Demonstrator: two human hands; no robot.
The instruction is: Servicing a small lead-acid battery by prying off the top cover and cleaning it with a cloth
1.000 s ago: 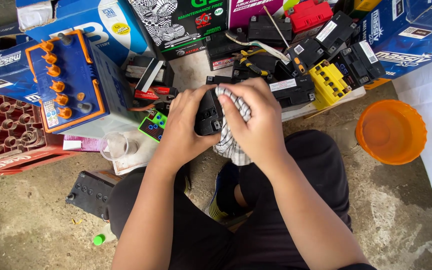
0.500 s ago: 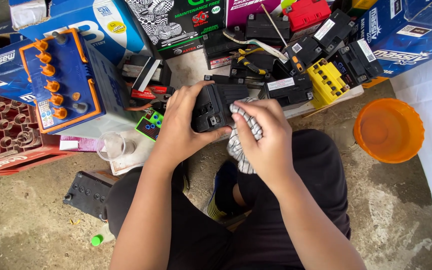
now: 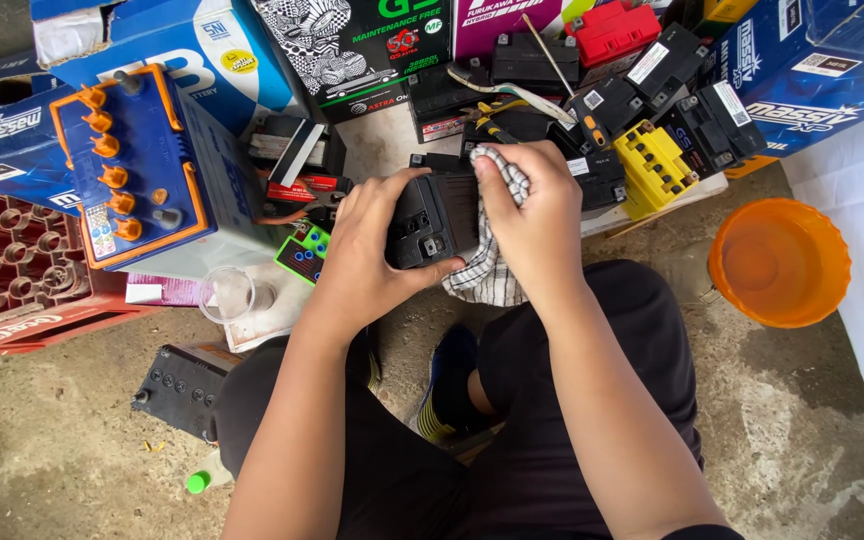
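Head view, one person seated on the concrete floor (image 3: 72, 470), knees drawn up.

Left hand (image 3: 367, 255): wrapped around one small black battery (image 3: 432, 215), thumb under its near edge, fingers curled over its far left side. Battery is held above the lap, near frame centre, a socketed face turned toward the camera.

Right hand (image 3: 532, 215): fingers pressed together, bunching one checked cloth (image 3: 487, 270) against the battery's right end; the cloth's loose tail hangs below the hand.

Count of surroundings:
- One large blue battery (image 3: 142, 165) at 10 o'clock of the hands, with six orange caps in a row.
- One red crate (image 3: 12, 280) at 9 o'clock, at the left frame edge.
- One orange bowl (image 3: 777, 260) at 3 o'clock, well apart.
- One yellow battery (image 3: 657, 165) and one red battery (image 3: 612, 30) at 1 o'clock, among roughly six black ones; the pile overlaps, so that count is uncertain.
- One clear plastic cup (image 3: 227, 295) at 8 o'clock.
- One flat black battery (image 3: 182, 385) on the floor at 7 o'clock.
- One green bottle cap (image 3: 197, 483) below it.
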